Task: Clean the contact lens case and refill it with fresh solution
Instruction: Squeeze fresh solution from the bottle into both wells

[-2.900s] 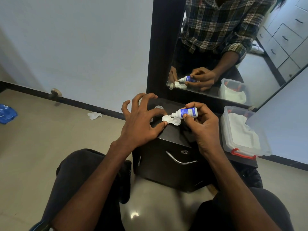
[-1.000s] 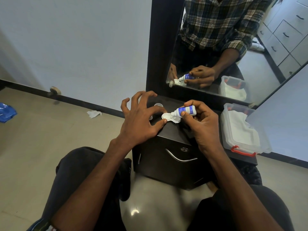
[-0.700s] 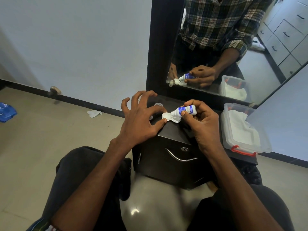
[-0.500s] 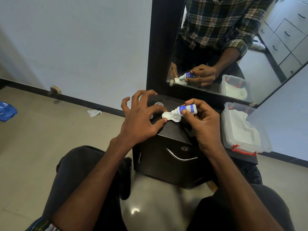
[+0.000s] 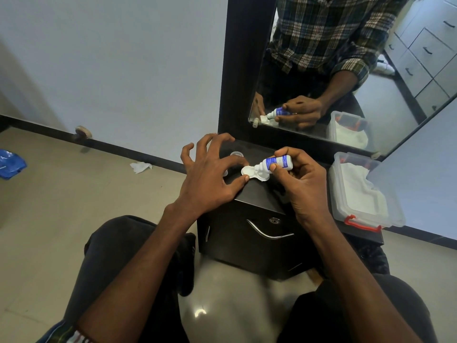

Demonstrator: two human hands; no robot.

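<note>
Both hands busy | left hand (image 5: 207, 184) pinches lens case (image 5: 254, 173) | right hand (image 5: 303, 179) grips solution bottle (image 5: 275, 165) over it

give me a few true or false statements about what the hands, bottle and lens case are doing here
1. The right hand holds the solution bottle. True.
2. The bottle's tip points at the lens case. True.
3. The left hand holds a tissue. False: its thumb and forefinger steady the case.
4. The case lies on the floor. False: it lies on the black cabinet.
5. The plastic box has red latches. True.
</note>
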